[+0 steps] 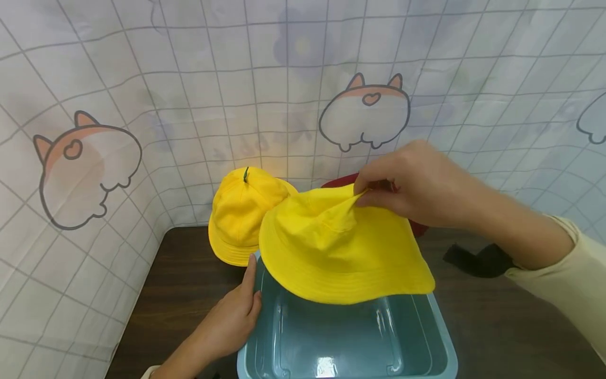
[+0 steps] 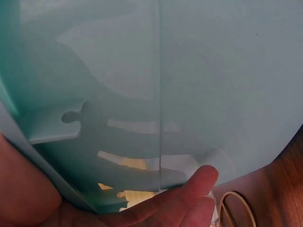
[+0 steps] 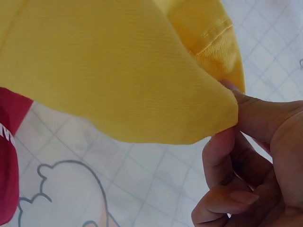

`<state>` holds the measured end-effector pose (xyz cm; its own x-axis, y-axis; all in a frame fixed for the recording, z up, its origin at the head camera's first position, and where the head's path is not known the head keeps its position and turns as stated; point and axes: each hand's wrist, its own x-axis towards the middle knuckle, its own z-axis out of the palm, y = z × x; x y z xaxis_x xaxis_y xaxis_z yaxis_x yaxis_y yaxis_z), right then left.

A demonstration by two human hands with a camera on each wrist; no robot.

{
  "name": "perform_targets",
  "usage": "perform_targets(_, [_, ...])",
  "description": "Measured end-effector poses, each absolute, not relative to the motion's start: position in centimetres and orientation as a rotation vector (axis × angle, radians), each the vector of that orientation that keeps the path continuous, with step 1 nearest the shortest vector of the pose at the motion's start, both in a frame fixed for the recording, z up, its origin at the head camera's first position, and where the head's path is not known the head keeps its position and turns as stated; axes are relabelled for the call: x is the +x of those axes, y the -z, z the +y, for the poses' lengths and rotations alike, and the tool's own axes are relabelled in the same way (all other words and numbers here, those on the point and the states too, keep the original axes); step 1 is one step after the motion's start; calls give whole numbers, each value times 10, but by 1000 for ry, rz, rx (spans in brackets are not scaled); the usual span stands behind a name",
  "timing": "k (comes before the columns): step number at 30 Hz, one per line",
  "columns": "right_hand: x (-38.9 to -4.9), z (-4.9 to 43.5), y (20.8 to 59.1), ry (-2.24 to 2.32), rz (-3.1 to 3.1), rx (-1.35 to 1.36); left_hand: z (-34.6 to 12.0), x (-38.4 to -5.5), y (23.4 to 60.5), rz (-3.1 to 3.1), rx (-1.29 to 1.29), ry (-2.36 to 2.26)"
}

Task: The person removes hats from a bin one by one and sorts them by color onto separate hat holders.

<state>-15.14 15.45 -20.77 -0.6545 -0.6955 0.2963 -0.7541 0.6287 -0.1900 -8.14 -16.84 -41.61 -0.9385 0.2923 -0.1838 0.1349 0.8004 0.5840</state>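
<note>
A yellow bucket hat (image 1: 331,242) hangs above a blue-green plastic basin (image 1: 445,326). My right hand (image 1: 416,184) pinches the hat's brim between thumb and fingers, also seen in the right wrist view, where the brim (image 3: 118,80) droops from the fingertips (image 3: 220,146). At the basin's left side my left hand (image 1: 232,316) holds the rim, the index finger lying along it. From the left wrist, fingers (image 2: 189,198) show against the basin's outer wall (image 2: 213,94), with flesh on the rim's other side.
Another yellow hat (image 1: 246,210) with a green sprout stands behind the basin's left corner. Behind the held hat, a red item (image 1: 418,229) is mostly hidden. A black strip (image 1: 478,260) lies on the dark wood table (image 1: 180,273). A gridded cloth (image 1: 199,105) hangs behind.
</note>
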Motion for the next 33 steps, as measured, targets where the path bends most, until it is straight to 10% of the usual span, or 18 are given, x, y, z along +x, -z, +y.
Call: perform_targets(33, [-251, 71, 208, -720, -2319, 1130, -179, -76, 429, 2649, 229, -1089])
